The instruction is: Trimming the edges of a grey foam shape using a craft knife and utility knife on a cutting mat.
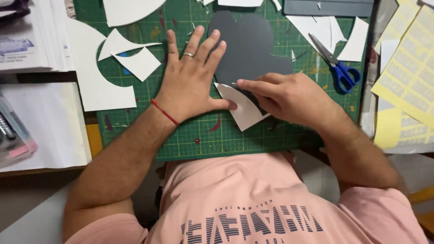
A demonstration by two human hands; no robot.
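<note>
My left hand (192, 74) lies flat with fingers spread on a dark grey card sheet (248, 45) and on the green cutting mat (190, 135); its thumb presses a white curved card piece (242, 113). It wears a ring and a red thread at the wrist. My right hand (285, 97) pinches a thin craft knife (235, 84), its tip at the upper edge of the white piece where it overlaps the grey sheet.
Blue-handled scissors (337, 65) lie at the mat's right. White card offcuts (131, 54) are scattered at top left and top right (330, 34). Yellow label sheets (411, 72) sit right, stacked papers (31, 40) and a tool tray (13, 135) left.
</note>
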